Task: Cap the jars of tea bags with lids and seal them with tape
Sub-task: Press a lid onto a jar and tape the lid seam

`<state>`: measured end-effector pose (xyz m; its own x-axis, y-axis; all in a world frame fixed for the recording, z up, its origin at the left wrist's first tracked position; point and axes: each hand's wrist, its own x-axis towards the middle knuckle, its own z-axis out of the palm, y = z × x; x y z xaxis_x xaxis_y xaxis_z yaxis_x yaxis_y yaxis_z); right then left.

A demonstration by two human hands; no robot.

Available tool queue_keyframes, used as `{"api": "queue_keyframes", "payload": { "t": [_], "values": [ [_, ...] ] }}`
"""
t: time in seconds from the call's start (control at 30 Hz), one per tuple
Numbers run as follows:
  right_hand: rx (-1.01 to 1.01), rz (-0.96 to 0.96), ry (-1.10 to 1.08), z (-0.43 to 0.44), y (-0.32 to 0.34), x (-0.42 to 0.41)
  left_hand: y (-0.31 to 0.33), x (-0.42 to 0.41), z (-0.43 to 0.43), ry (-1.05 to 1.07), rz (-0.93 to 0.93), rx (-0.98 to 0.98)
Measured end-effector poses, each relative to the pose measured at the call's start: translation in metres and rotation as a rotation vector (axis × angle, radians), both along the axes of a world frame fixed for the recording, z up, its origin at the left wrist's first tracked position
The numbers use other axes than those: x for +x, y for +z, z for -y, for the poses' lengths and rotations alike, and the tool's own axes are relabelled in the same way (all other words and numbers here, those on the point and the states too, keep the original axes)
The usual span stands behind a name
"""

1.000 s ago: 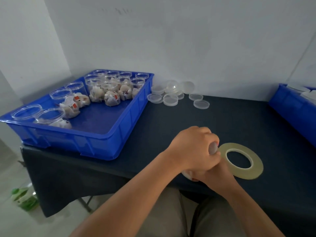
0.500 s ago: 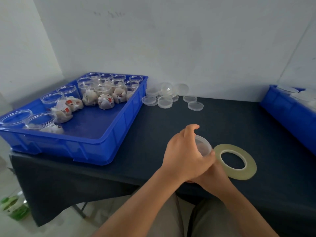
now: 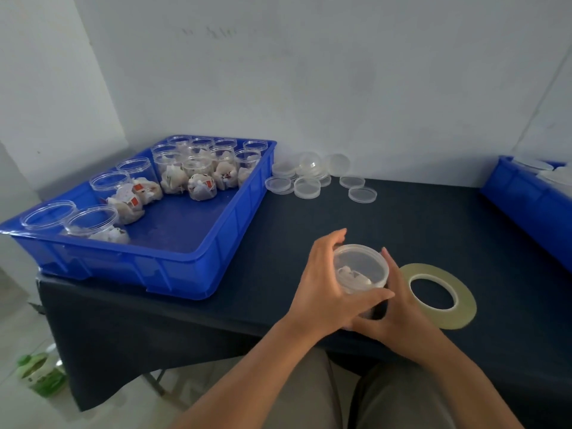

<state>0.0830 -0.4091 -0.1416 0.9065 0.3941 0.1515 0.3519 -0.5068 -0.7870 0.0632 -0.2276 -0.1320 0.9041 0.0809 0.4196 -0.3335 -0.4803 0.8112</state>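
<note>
Head view: both hands hold a lidded jar (image 3: pixel 360 267) near the table's (image 3: pixel 433 224) front edge.
The left hand (image 3: pixel 322 292) curls fingers and thumb round the jar's left side. The right hand (image 3: pixel 402 311) grips the right side, thumb low in front. Tea bags show inside. The tape (image 3: pixel 465 305) lies flat just right of the hands. Open jars stand in the tray (image 3: pixel 216 243) at left, and loose lids (image 3: pixel 306 187) lie by the wall.

Glossy plastic jar (image 3: pixel 360 266), matt tablecloth (image 3: pixel 433 230)
</note>
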Motion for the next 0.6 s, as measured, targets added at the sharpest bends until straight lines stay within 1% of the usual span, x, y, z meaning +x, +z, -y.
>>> {"api": "queue_keyframes", "payload": {
  "t": [0.07, 0.17, 0.23, 0.3, 0.4, 0.47, 0.53, 0.6],
  "values": [
    [-0.177, 0.044, -0.105, 0.023, 0.006, -0.002, -0.013, -0.001, -0.002, -0.002, -0.062, -0.069],
    [-0.428, 0.121, -0.3, 0.063, 0.01, -0.007, -0.022, 0.002, -0.007, -0.024, -0.118, -0.091],
    [-0.619, 0.141, -0.314, 0.084, 0.008, -0.011, -0.019, 0.006, -0.009, -0.046, -0.141, -0.076],
    [-0.708, 0.161, -0.265, 0.093, 0.005, -0.015, -0.016, 0.013, -0.009, -0.076, -0.166, -0.07],
    [-0.761, 0.197, -0.196, 0.084, 0.008, -0.022, -0.019, 0.023, -0.008, -0.089, -0.203, -0.109],
    [-0.749, 0.148, -0.187, 0.077, 0.012, -0.025, -0.023, 0.023, -0.007, -0.082, -0.236, -0.115],
    [-0.682, 0.069, -0.217, 0.075, 0.017, -0.028, -0.026, 0.021, -0.008, -0.064, -0.269, -0.114],
    [-0.536, 0.01, -0.268, 0.078, 0.023, -0.03, -0.026, 0.02, -0.01, -0.067, -0.298, -0.123]
  ]
}}
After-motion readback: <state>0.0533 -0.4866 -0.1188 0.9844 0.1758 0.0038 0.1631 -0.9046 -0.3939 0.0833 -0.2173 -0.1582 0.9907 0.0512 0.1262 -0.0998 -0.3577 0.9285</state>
